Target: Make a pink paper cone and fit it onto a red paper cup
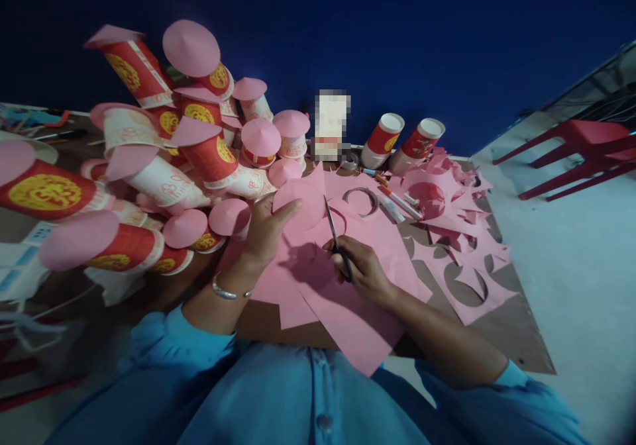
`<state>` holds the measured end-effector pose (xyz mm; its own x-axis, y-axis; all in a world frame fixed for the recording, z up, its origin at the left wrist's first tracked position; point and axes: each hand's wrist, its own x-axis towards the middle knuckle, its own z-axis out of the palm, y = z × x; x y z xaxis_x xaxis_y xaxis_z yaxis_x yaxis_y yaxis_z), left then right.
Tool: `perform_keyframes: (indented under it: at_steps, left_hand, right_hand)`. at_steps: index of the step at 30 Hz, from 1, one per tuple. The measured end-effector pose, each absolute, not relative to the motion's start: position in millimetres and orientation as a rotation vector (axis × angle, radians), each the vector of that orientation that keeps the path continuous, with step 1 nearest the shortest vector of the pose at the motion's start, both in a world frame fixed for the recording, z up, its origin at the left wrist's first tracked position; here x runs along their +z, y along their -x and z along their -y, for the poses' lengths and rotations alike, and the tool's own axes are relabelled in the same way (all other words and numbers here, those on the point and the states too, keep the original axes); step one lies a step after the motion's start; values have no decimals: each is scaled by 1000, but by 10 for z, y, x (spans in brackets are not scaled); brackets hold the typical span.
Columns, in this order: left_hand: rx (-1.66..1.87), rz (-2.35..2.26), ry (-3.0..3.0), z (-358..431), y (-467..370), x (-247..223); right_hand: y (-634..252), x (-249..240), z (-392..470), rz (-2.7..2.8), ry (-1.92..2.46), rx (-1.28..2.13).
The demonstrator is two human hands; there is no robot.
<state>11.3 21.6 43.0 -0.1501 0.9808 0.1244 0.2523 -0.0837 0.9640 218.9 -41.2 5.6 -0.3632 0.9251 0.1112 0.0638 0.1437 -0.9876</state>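
Observation:
My left hand [265, 230] grips a round piece of pink paper [301, 203] at its left edge, thumb on top and fingers hidden below. In my right hand [360, 266] is a pair of scissors [332, 223], its black handles in my fingers and its blades pointing up at the right edge of the circle. A pointed bit of pink paper stands up just behind the circle. Beneath both hands lie larger pink paper sheets [348, 329], overlapping and reaching past the table's front edge. A ring of tape [362, 202] rests on them to the right.
Many paper cups [211, 157] with pink cone tops crowd the left side. Two stacks of cups [382, 140] stand at the back. Pink paper scraps with round holes [467, 286] cover the table's right side, near several pens [402, 200]. A red stool [581, 147] stands right.

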Motion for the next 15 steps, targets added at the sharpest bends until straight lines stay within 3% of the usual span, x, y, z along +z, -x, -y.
perform_keyframes:
  at_steps: [15]
  left_hand:
    - [1282, -1447, -1442, -240, -111, 419]
  right_hand:
    - [-2203, 56, 401, 1684, 1019, 1251]
